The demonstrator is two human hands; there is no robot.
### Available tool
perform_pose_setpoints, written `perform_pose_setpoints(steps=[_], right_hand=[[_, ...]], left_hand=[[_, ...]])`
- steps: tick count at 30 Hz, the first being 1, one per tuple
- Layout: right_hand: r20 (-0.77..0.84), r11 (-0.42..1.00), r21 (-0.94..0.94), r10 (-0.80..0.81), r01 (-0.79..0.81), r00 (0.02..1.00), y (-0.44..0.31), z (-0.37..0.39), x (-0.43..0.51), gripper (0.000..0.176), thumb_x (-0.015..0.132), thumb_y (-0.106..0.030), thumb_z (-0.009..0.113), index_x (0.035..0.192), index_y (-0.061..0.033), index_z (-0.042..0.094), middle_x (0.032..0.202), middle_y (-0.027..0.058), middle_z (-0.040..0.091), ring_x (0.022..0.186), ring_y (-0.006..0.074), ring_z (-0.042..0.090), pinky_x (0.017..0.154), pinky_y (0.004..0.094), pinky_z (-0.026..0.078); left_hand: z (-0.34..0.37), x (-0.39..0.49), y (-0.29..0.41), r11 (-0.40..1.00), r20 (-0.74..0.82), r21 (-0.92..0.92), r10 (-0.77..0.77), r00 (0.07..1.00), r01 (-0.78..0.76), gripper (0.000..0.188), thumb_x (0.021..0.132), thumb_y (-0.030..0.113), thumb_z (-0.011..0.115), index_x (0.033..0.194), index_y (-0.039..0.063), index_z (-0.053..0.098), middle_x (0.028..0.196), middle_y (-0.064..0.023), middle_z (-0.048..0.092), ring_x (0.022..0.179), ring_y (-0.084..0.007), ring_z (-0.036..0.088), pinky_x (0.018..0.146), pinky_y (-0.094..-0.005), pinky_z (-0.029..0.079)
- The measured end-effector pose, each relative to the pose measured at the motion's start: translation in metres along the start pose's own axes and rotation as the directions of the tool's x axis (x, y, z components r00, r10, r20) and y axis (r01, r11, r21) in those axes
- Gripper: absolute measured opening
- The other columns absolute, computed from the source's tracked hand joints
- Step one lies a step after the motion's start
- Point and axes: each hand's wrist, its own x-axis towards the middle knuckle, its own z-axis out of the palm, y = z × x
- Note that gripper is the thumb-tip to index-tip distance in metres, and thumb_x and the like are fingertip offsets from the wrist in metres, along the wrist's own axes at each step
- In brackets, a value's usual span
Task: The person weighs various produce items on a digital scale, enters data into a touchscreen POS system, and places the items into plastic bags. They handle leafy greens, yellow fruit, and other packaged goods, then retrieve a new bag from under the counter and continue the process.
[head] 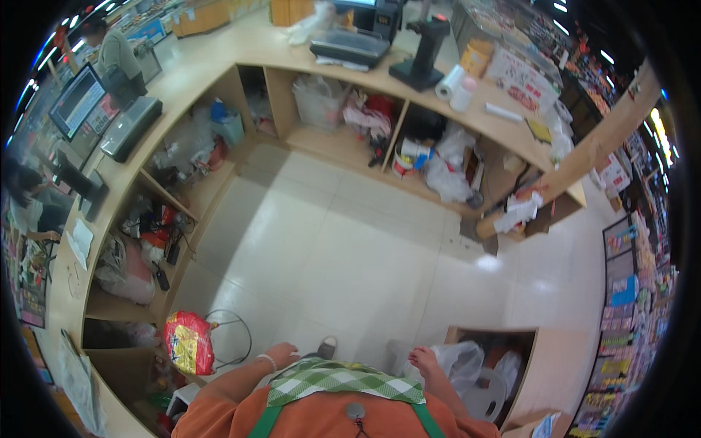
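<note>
My left hand [280, 356], with a pale bracelet at the wrist, hangs low in front of me beside my green checked apron [345, 381]. No held thing shows in it. To its left a red and yellow plastic package [189, 343] with writing sits at the lower shelves, and a dark cable loop [250, 335] lies between them. My right hand [423, 360] hangs on the other side with its fingers loosely curled and apart. Just right of it are a translucent plastic bag [463, 358] and a pale plastic stool [487, 398]; contact with the bag is unclear.
A wooden counter [211, 82] with bag-filled shelves wraps around the tiled floor [323, 241]. It carries scales [350, 46], a monitor [78, 101] and a black scanner stand [420, 57]. A wooden post [591, 153] leans at right. Two people are beyond the counter at left.
</note>
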Motion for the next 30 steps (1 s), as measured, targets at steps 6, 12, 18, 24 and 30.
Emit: perform_pose_setpoints(steps=[6,12,18,24,30], right_hand=[[0.272,0.963,0.030,-0.265,0.267,0.925,-0.166,0.079,0.024,0.023,0.084,-0.012,0.058,0.105,-0.0013,0.056,0.090,0.0091,0.063,0.079,0.0169,0.063,0.067,0.0280,0.051],[0.301,0.951,-0.228,-0.135,0.209,0.944,-0.221,0.071,0.092,0.022,0.084,-0.013,0.058,0.102,-0.0012,0.058,0.082,0.0090,0.063,0.072,0.0172,0.063,0.061,0.0282,0.051],[0.351,0.783,-0.596,0.053,0.179,0.935,-0.278,0.026,0.197,0.018,0.081,-0.019,0.057,0.071,-0.0064,0.066,0.071,0.0070,0.064,0.065,0.0168,0.063,0.056,0.0306,0.051],[0.504,0.438,-0.677,-0.309,0.591,0.806,-0.417,0.089,0.305,0.015,0.079,-0.011,0.055,0.071,-0.0033,0.064,0.066,0.0086,0.062,0.060,0.0176,0.061,0.051,0.0303,0.048],[0.435,0.845,-0.300,-0.292,0.442,0.852,-0.584,0.238,0.269,0.021,0.086,-0.011,0.055,0.106,-0.0029,0.055,0.089,0.0094,0.063,0.077,0.0171,0.063,0.064,0.0271,0.051]], left_hand=[[-0.048,0.018,-0.051,0.969,-0.075,-0.039,-0.248,0.966,0.246,0.042,0.087,0.041,0.052,0.108,0.006,0.064,0.111,-0.0162,0.062,0.106,-0.0342,0.056,0.094,-0.0396,0.043],[-0.032,0.054,-0.096,0.819,-0.014,-0.412,-0.444,0.896,0.400,0.037,0.086,0.036,0.048,0.108,0.011,0.066,0.112,-0.0146,0.063,0.104,-0.0345,0.058,0.091,-0.0419,0.045],[-0.073,0.098,-0.088,0.902,-0.218,-0.250,-0.407,0.887,0.352,0.036,0.086,0.037,0.054,0.111,0.013,0.065,0.111,-0.0128,0.064,0.105,-0.0325,0.058,0.091,-0.0402,0.046],[-0.160,0.146,-0.050,0.729,-0.229,-0.570,-0.584,0.779,0.379,0.036,0.086,0.035,0.056,0.113,0.012,0.063,0.109,-0.0117,0.065,0.103,-0.0307,0.060,0.089,-0.0374,0.047],[-0.198,0.201,-0.111,0.731,-0.193,-0.554,-0.578,0.793,0.399,0.038,0.086,0.037,0.053,0.111,0.011,0.064,0.111,-0.0136,0.064,0.104,-0.0314,0.059,0.091,-0.0377,0.046]])
